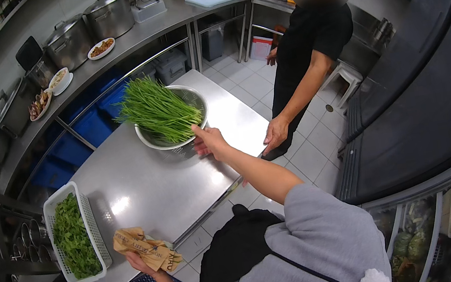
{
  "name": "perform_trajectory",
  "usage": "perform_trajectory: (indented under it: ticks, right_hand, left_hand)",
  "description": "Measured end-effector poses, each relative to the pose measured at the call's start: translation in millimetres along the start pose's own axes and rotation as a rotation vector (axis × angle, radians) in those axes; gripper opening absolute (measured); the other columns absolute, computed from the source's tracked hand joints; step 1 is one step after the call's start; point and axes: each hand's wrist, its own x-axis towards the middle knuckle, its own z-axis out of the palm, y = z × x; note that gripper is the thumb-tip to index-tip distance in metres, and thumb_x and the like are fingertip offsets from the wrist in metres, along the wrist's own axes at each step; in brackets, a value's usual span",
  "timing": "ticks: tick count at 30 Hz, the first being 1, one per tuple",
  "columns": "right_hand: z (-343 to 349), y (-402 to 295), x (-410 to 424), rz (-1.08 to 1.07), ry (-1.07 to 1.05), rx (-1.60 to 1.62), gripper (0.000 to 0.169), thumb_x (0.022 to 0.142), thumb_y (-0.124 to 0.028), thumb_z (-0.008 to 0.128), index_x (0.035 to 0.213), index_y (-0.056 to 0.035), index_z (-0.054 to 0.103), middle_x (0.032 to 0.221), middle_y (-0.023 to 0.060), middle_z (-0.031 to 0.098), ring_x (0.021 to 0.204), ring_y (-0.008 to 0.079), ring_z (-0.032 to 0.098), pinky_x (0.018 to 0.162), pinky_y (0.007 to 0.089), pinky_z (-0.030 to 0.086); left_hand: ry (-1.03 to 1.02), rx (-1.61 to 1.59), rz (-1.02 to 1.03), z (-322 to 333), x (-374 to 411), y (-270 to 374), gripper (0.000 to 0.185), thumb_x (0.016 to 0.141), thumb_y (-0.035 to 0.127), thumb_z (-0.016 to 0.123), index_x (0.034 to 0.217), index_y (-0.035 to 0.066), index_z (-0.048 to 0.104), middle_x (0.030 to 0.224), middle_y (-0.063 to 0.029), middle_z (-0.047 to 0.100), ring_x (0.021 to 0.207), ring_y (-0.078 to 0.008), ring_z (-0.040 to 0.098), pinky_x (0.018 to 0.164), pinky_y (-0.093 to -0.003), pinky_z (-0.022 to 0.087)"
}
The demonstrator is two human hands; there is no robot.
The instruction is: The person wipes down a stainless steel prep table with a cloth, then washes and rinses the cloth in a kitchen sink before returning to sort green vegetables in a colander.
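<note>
My right hand [209, 142] is at the near rim of a metal colander [145, 139], thumb over the edge and fingers against the outer wall. A thick bunch of long, thin green stalks [160, 111], like garlic chives, fills the colander and overhangs its far left side. My left hand [141, 263] grips a crumpled tan wrapper [147, 247] that bears printing; whether it is paper or cloth I cannot tell. Close to that hand, a white perforated plastic basket [92, 231] of leafy green herbs [74, 238] sits at the left end of the steel table [136, 189].
A co-worker in black [314, 35] stands beyond the table's right end, one hand [276, 131] near its corner. Along the wall, a steel counter [80, 77] carries large pots [108, 16] and dishes of food [101, 48]. Dark refrigerator doors [422, 111] flank the right.
</note>
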Motion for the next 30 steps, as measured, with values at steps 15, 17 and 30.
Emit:
perform_trajectory:
  ticks: [15,17,30]
  right_hand:
    - [90,98,-122,-0.132,-0.725,-0.25,0.011,0.099,-0.016,0.06,0.105,-0.0086,0.064,0.098,-0.002,0.062,0.087,0.0087,0.055,0.079,0.0258,0.047]
    - [87,89,-119,-0.126,-0.62,-0.192,0.007,0.098,-0.01,0.058,0.103,-0.0096,0.063,0.093,-0.0033,0.061,0.086,0.0082,0.055,0.078,0.0263,0.048]
    - [86,79,-107,-1.01,-0.556,-1.132,0.059,0.089,-0.022,0.069,0.138,0.0052,0.049,0.144,0.0343,0.043,0.131,0.0494,0.045,0.11,0.0495,0.04]
  left_hand:
    - [-0.081,-0.723,-0.735,109,-27,93,0.059,0.106,0.048,0.035,0.147,0.007,0.044,0.135,-0.0186,0.06,0.111,-0.0381,0.065,0.09,-0.049,0.059]
    - [-0.224,-0.78,-0.729,81,-23,83,0.065,0.104,0.052,0.035,0.149,0.006,0.041,0.131,-0.0271,0.06,0.097,-0.0494,0.067,0.074,-0.062,0.06]
    - [0.073,0.381,0.091,-9,15,59,0.035,0.107,0.033,0.047,0.109,0.0,0.054,0.098,-0.0131,0.065,0.084,-0.0207,0.059,0.072,-0.0331,0.047]
